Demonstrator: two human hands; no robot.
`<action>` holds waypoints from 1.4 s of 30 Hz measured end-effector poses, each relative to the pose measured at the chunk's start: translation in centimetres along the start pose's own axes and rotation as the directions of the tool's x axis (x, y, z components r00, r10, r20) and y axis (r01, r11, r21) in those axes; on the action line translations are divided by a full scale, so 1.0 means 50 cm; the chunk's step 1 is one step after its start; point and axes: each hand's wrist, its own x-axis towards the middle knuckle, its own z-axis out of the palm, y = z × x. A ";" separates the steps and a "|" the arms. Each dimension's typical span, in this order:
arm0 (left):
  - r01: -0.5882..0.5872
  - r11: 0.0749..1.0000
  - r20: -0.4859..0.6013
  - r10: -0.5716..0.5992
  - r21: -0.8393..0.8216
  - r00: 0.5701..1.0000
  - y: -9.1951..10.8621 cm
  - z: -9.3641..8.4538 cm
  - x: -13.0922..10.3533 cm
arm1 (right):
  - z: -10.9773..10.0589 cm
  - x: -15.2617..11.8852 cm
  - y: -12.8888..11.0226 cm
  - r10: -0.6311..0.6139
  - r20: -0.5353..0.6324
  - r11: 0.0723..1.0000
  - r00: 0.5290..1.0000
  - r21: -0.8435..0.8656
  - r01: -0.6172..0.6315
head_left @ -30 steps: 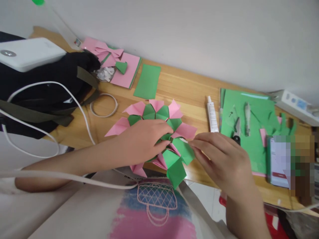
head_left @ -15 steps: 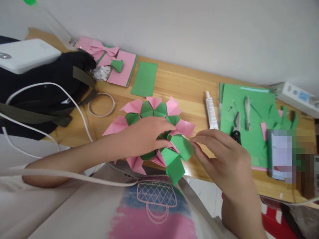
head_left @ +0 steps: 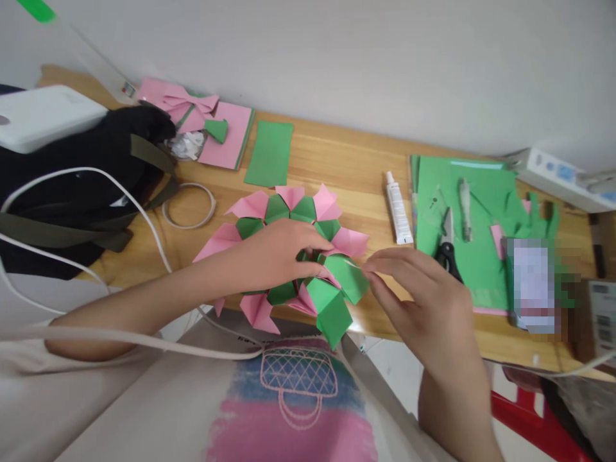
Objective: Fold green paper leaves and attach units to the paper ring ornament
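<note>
- Working at the edge of a folded green flap point(head_left: 350, 282) on the pink-and-green paper ring point(head_left: 283, 294), apparently dabbing or fitting that edge while the rest is kept steady
- Right hand point(head_left: 423, 289): fingertips together, pinched on a thin white sliver point(head_left: 353, 264); whether it is an applicator I cannot tell
- Left hand point(head_left: 293, 247): laid over the ring, thumb and forefinger apart at its inner edge; whether they clamp the paper I cannot tell
- The ring lies under the left hand, its near side towards the body, its flap just left of the right fingertips
- Next move, as I judge it, calls for light fingertip control along the flap, the left hand bracing
- The ring looks roughly round, without a clear long axis; pink points fan outward, and its green tail point(head_left: 334, 321) points towards the body, nearer than either hand
- Beyond the right hand, a white tube point(head_left: 398, 210) lies on the counter point(head_left: 337, 154), cap pointing away
</note>
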 end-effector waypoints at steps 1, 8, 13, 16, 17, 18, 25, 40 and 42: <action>0.005 1.000 0.003 -0.005 0.004 1.000 0.000 -0.001 0.000 | 0.003 0.002 0.005 -0.027 -0.022 1.000 0.999 0.004 0.027; 0.044 0.999 -0.002 -0.044 -0.029 0.999 0.003 -0.003 -0.005 | 0.021 0.006 0.037 -0.149 -0.050 0.989 0.988 0.014 0.150; 0.056 0.996 0.004 -0.055 -0.074 0.998 0.006 -0.004 -0.010 | 0.035 0.007 0.048 -0.181 -0.072 0.980 0.981 0.069 0.186; 0.048 0.993 -0.010 -0.050 -0.106 0.999 0.005 -0.001 -0.011 | 0.038 0.012 0.049 -0.212 -0.100 0.973 0.972 0.068 0.220; 0.050 0.992 -0.014 -0.052 -0.117 0.999 0.005 0.000 -0.010 | 0.039 0.014 0.050 -0.223 -0.106 0.970 0.969 0.071 0.231; 0.055 0.990 -0.016 -0.058 -0.132 0.998 0.005 0.001 -0.010 | 0.039 0.016 0.050 -0.232 -0.105 0.968 0.967 0.075 0.241; 0.170 0.941 0.073 -0.155 -0.294 0.985 0.008 -0.003 -0.009 | 0.038 0.013 0.056 -0.248 -0.070 0.964 0.966 0.079 0.253; 0.107 0.943 0.161 -0.058 -0.316 0.985 -0.003 -0.024 -0.006 | 0.036 0.030 0.039 -0.294 -0.087 0.953 0.952 0.055 0.299; 0.139 0.934 0.172 -0.085 -0.330 0.981 -0.005 -0.025 -0.004 | 0.036 0.034 0.038 -0.299 -0.086 0.951 0.950 0.060 0.304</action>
